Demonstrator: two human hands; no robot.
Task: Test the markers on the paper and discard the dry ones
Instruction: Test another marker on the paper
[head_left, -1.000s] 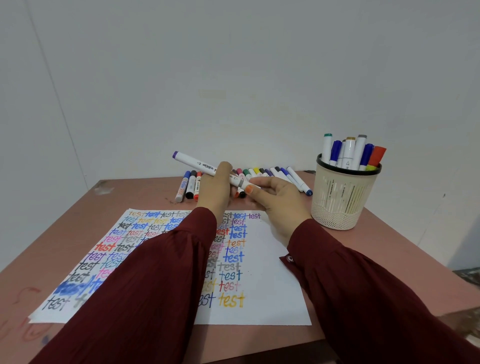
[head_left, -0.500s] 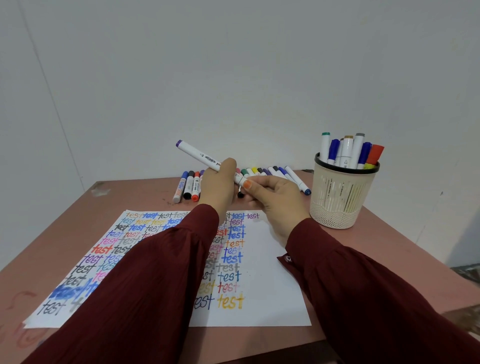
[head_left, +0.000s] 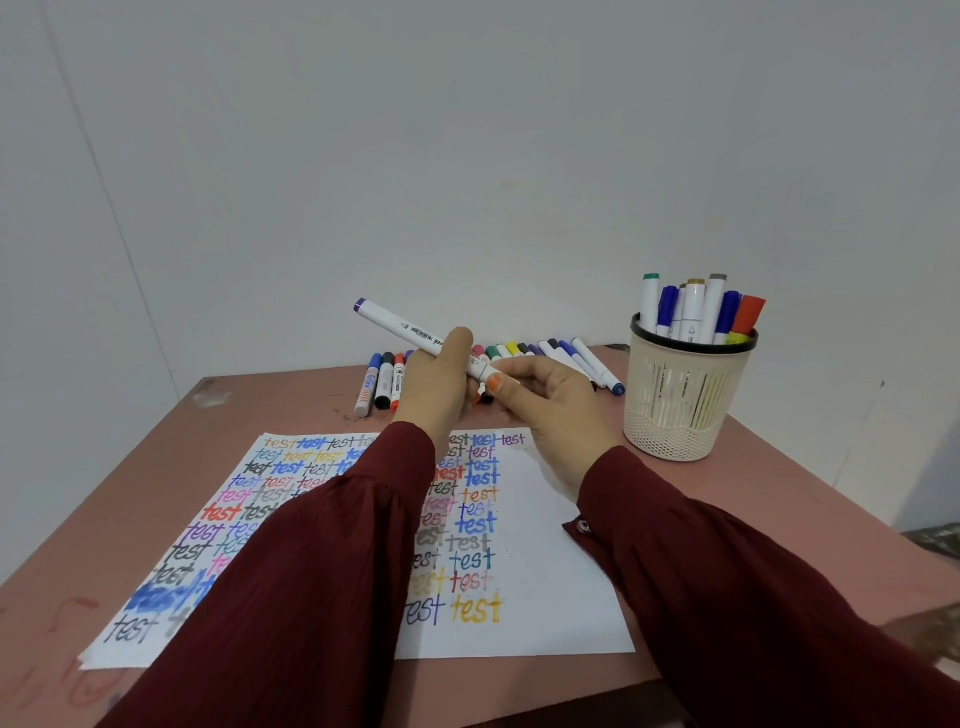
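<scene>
Testing over the paper (head_left: 545, 571).
My left hand (head_left: 441, 387) grips the marker (head_left: 410, 330), right hand (head_left: 550, 402) pinches its cap end; I'd pull straight.

Pinkish-brown table (head_left: 260, 415), scuffed and ink-stained. Lying flat at its middle, a white paper (head_left: 561, 597) partly filled with coloured "test" words; along the far edge, loose markers (head_left: 587, 361) in a row; at the right, standing upright, a cream mesh cup (head_left: 685, 405)

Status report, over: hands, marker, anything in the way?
Left hand grips the white marker mid-barrel. Right hand pinches its near end. Marker clear of the paper. Left sleeve covers part of it.
</scene>
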